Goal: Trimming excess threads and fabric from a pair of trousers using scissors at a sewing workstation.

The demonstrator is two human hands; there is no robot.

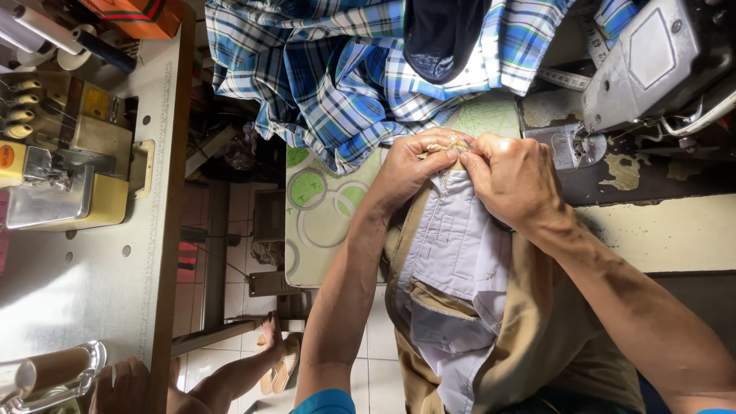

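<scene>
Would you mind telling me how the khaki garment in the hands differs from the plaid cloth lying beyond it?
The khaki garment is plain tan with pale lining turned out; the plaid cloth is checked in blue and white. The khaki garment is pinched at its top edge by the left hand and right hand; no hand touches the plaid cloth. The khaki garment hangs toward the person's lap; the plaid cloth lies heaped. Both are crumpled fabric beside the sewing machine.

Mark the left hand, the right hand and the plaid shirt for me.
left hand (410,165): head view, back of the hand.
right hand (510,180): head view, back of the hand.
plaid shirt (345,69): head view, bunched blue checked cloth.
</scene>
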